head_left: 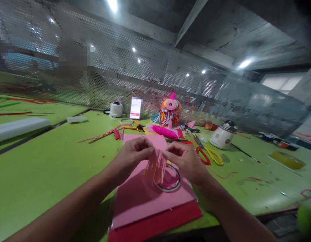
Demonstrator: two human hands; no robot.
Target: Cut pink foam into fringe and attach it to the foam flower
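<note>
Both hands are raised over a pink paper sheet (142, 198) at the near edge of a green table (44, 168). My left hand (131, 155) and my right hand (187, 160) each pinch the top of a pink fringed paper strip (155, 167), whose cut tassels hang down between them. A roll of clear tape (169, 178) lies on the pink sheet just under the fringe. A red sheet (160, 223) lies beneath the pink one.
Scissors with red and yellow handles (209, 155) lie right of my hands. Further back stand a colourful fringed paper ornament (170, 111), a magenta fringed roll (164, 131), a white pot-like device (223, 135) and a white thread spool (116, 109). A perforated metal screen (145, 74) closes the back.
</note>
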